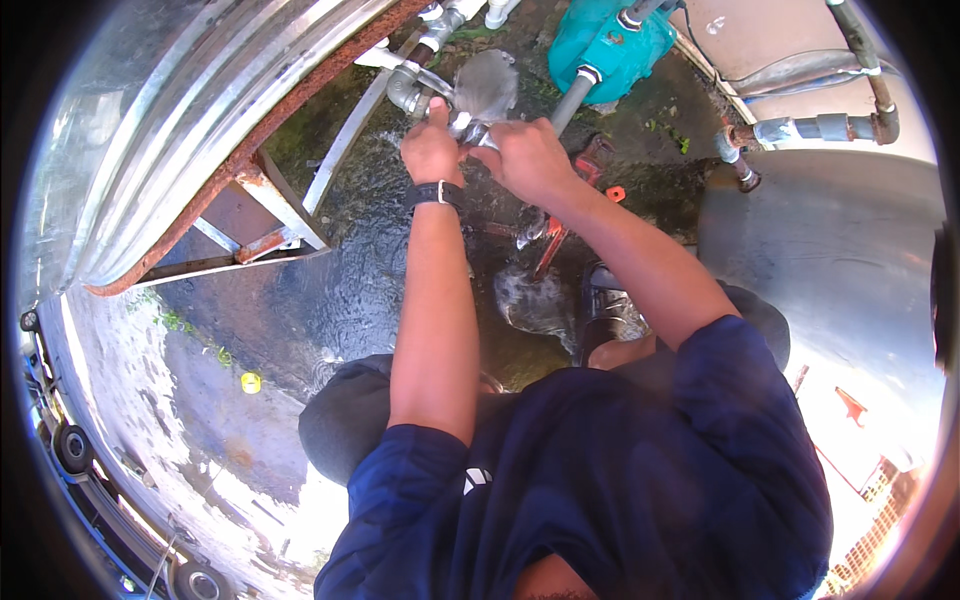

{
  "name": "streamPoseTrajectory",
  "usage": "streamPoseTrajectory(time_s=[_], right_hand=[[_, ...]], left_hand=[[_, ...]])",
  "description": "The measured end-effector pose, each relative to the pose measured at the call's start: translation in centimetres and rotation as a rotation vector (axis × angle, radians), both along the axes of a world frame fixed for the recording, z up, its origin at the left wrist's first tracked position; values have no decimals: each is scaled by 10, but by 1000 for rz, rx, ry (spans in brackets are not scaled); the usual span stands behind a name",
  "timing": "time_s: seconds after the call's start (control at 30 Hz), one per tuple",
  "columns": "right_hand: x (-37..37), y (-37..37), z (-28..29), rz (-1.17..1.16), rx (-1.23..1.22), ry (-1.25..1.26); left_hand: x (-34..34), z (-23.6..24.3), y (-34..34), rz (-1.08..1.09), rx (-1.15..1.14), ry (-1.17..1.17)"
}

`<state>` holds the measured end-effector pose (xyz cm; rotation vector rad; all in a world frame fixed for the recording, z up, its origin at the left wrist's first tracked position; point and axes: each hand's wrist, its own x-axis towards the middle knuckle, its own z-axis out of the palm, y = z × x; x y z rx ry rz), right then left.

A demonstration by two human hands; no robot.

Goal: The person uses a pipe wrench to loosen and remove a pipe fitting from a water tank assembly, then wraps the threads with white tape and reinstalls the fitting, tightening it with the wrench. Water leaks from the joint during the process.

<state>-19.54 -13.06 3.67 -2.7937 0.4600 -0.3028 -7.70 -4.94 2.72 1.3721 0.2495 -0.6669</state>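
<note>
Both my arms reach forward to a grey metal elbow pipe (405, 87) and the fittings joined to it. My left hand (432, 153), with a dark strap at the wrist, is closed round the metal pipe fitting (460, 121), its thumb pointing up along it. To its right, my right hand (535, 160) grips a shiny metal piece (478, 134) at the end of that fitting; its fingertips are partly hidden. Water (486, 84) sprays out just beyond the hands. Below my right hand, a red pipe wrench (555, 235) lies on the wet ground.
A teal tank-like housing (612, 55) with grey pipes stands at the far right of my hands. On the left is a corrugated metal tank (190, 120) on a rusty frame (270, 240). A steel tank (820, 230) stands right. A small orange ring (615, 194) and yellow piece (251, 383) lie on the ground.
</note>
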Motion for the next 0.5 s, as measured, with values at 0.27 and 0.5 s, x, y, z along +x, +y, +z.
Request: streamPoseTrajectory(time_s=[0.27,0.5], right_hand=[[5,2,3,-54,42,61],[8,0,5,-45,37,81]], left_hand=[[6,-17,1,-75,89,-156],[3,-18,-3,-50,131,-70]])
